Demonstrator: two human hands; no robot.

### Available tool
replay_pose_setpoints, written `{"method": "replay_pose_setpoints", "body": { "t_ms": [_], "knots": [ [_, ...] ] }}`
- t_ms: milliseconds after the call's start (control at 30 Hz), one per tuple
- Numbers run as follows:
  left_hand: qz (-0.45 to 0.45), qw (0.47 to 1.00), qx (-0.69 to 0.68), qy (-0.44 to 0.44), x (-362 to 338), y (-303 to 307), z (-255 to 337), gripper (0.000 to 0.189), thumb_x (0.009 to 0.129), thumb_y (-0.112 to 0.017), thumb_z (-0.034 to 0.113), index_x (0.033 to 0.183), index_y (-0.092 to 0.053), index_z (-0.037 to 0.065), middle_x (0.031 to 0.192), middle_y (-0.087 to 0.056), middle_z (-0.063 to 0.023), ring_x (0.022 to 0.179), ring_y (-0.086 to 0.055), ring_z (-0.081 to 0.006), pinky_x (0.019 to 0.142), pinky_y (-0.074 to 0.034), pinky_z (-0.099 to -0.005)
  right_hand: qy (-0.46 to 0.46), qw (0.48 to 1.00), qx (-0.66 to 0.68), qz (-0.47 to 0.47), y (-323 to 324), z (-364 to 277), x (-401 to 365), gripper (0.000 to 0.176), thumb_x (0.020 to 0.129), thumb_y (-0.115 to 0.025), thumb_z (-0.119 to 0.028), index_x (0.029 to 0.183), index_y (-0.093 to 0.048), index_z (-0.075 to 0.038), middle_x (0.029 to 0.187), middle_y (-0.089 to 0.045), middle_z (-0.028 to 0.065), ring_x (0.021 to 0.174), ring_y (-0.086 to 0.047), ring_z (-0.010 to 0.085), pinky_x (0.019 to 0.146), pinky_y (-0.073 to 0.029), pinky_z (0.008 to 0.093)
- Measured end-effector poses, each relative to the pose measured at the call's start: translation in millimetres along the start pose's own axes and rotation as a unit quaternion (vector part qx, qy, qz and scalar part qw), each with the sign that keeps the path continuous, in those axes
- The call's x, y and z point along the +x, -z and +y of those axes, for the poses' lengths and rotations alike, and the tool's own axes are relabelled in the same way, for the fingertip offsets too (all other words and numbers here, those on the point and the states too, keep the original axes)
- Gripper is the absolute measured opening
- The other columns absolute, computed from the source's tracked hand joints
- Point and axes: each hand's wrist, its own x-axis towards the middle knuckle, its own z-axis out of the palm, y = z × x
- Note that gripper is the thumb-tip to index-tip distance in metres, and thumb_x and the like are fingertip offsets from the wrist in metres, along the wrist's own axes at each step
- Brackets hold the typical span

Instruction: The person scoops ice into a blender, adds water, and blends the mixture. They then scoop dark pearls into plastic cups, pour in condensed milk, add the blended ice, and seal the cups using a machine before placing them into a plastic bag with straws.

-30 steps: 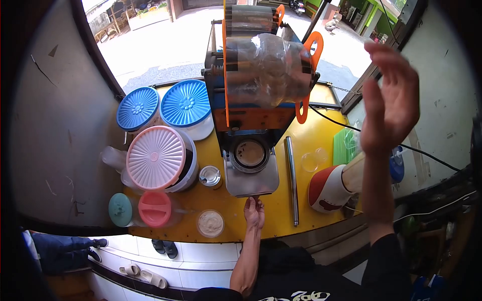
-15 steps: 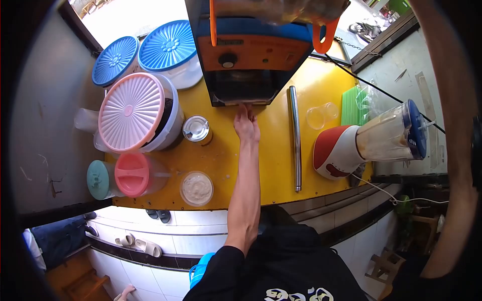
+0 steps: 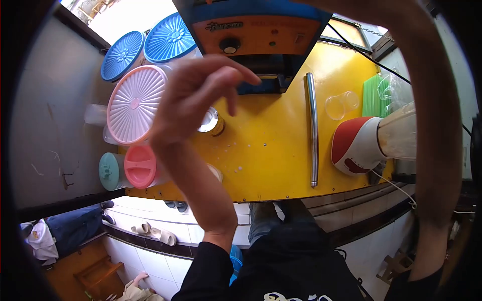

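Note:
My left hand [image 3: 193,98] is raised in front of the sealing machine [image 3: 256,37], blurred by motion. Its index finger stretches toward the machine's lower opening, the other fingers bend loosely, and I see nothing in its grasp. Behind it, partly covered, stand a tin can [image 3: 213,123] and a tub with a pink ribbed lid [image 3: 135,103]. My right arm rises along the right side and bends left at the top edge. There my right hand [image 3: 369,9] shows only in part, with its fingers cut off by the frame. The machine has an orange front with a black knob [image 3: 230,45].
On the yellow counter [image 3: 271,150] lie a metal rod [image 3: 312,130] and clear plastic cups [image 3: 341,104]. A red-and-white blender [image 3: 357,145] and green stacked pieces [image 3: 376,95] stand right. Blue-lidded tubs [image 3: 170,37] and a pink-lidded jug [image 3: 139,166] stand left.
My left hand has left the machine's lower front edge and swung up and left, now hiding part of the can and the cream-filled cup. My right arm has moved inward across the top.

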Motion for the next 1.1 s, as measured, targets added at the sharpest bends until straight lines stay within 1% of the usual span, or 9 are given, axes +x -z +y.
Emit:
{"method": "replay_pose_setpoints", "body": {
  "t_ms": [133, 400, 500, 600, 667, 733, 867, 1033, 1100],
  "knots": [
    [0.371, 0.809, 0.322, -0.324, 25.7, 56.6, 67.2, 0.023, 0.078, -0.059, 0.02, 0.094, -0.057, 0.003, 0.085, -0.057, -0.01, 0.07, -0.053, -0.0142, 0.055, -0.04, -0.0219, 0.042, 0.893, -0.259, 0.366, -77.1, 25.2, 9.7, 0.057, 0.071, -0.06, -0.013, 0.122, -0.037, -0.007, 0.111, -0.044, 0.0168, 0.109, -0.039, 0.0305, 0.09, -0.036, 0.0413],
    [0.179, 0.651, 0.716, -0.18, 70.4, 43.1, 90.1, 0.065, 0.061, -0.074, 0.03, 0.117, -0.046, 0.014, 0.121, -0.038, -0.0134, 0.113, -0.032, -0.0252, 0.09, -0.032, -0.0346, 0.082, 0.702, -0.41, 0.577, -109.2, 51.9, 38.8, 0.062, 0.065, -0.064, -0.004, 0.12, -0.041, -0.022, 0.117, -0.035, 0.0144, 0.115, -0.03, 0.0345, 0.09, -0.029, 0.0485],
    [0.169, 0.619, 0.751, -0.156, 76.2, 41.4, 91.8, 0.076, 0.054, -0.079, 0.031, 0.12, -0.045, 0.017, 0.128, -0.036, -0.0142, 0.123, -0.029, -0.0273, 0.099, -0.03, -0.0382, 0.05, 0.828, -0.27, 0.49, -111.0, 43.4, 29.1, 0.064, 0.065, -0.063, -0.004, 0.121, -0.04, -0.025, 0.117, -0.035, 0.0144, 0.114, -0.03, 0.0357, 0.09, -0.029, 0.0487],
    [0.163, 0.579, 0.778, -0.179, 81.2, 48.8, 91.4, 0.075, 0.05, -0.08, 0.029, 0.117, -0.048, 0.016, 0.123, -0.041, -0.0137, 0.118, -0.034, -0.0271, 0.098, -0.029, -0.0397, 0.055, 0.702, -0.424, 0.57, -113.9, 63.3, 47.8, 0.06, 0.068, -0.062, -0.005, 0.12, -0.042, -0.027, 0.118, -0.035, 0.0143, 0.114, -0.03, 0.0378, 0.091, -0.028, 0.0492],
    [0.162, 0.556, 0.787, -0.212, 84.0, 51.6, 89.8, 0.076, 0.048, -0.081, 0.029, 0.115, -0.049, 0.015, 0.12, -0.043, -0.0132, 0.116, -0.036, -0.0274, 0.098, -0.029, -0.0406, 0.099, 0.715, -0.357, 0.592, -120.3, 68.6, 51.0, 0.054, 0.07, -0.06, -0.007, 0.118, -0.045, -0.027, 0.122, -0.033, 0.0141, 0.116, -0.028, 0.0391, 0.09, -0.029, 0.0512],
    [0.134, 0.591, 0.759, -0.238, 83.6, 48.9, 93.2, 0.074, 0.048, -0.08, 0.028, 0.114, -0.049, 0.012, 0.118, -0.045, -0.0116, 0.113, -0.038, -0.0279, 0.095, -0.03, -0.0409, 0.132, 0.701, -0.328, 0.62, -129.4, 72.5, 55.4, 0.049, 0.073, -0.06, -0.01, 0.116, -0.049, -0.028, 0.126, -0.031, 0.0138, 0.119, -0.025, 0.0398, 0.09, -0.029, 0.0534],
    [0.089, 0.673, 0.688, -0.257, 87.1, 53.3, 94.1, 0.068, 0.051, -0.079, 0.024, 0.113, -0.052, 0.015, 0.112, -0.053, -0.005, 0.109, -0.044, -0.0258, 0.089, -0.033, -0.0368, 0.088, 0.847, -0.133, 0.508, -109.7, 40.2, 13.6, 0.051, 0.071, -0.063, -0.02, 0.119, -0.047, -0.024, 0.126, -0.031, 0.0151, 0.118, -0.027, 0.035, 0.095, -0.023, 0.0516],
    [0.099, 0.71, 0.68, -0.154, 84.4, 37.4, 107.2, 0.074, 0.046, -0.081, 0.028, 0.112, -0.049, 0.017, 0.111, -0.051, -0.0015, 0.108, -0.039, -0.0241, 0.08, -0.032, -0.0375, 0.003, 0.607, -0.142, 0.782, 42.8, 109.2, 36.0, 0.047, 0.077, -0.058, -0.019, 0.117, -0.043, 0.0, 0.104, -0.055, 0.015, 0.098, -0.052, 0.0209, 0.087, -0.037, 0.0322],
    [0.097, 0.712, 0.684, -0.128, 82.6, 33.9, 110.2, 0.076, 0.046, -0.081, 0.028, 0.114, -0.048, 0.018, 0.114, -0.049, -0.0007, 0.109, -0.038, -0.0227, 0.08, -0.03, -0.0361, -0.105, 0.655, 0.359, 0.656, 91.9, 140.4, 63.4, 0.066, 0.073, -0.06, -0.031, 0.124, -0.035, 0.002, 0.121, -0.041, 0.0209, 0.108, -0.042, 0.0257, 0.093, -0.03, 0.0393]
  ]
}}
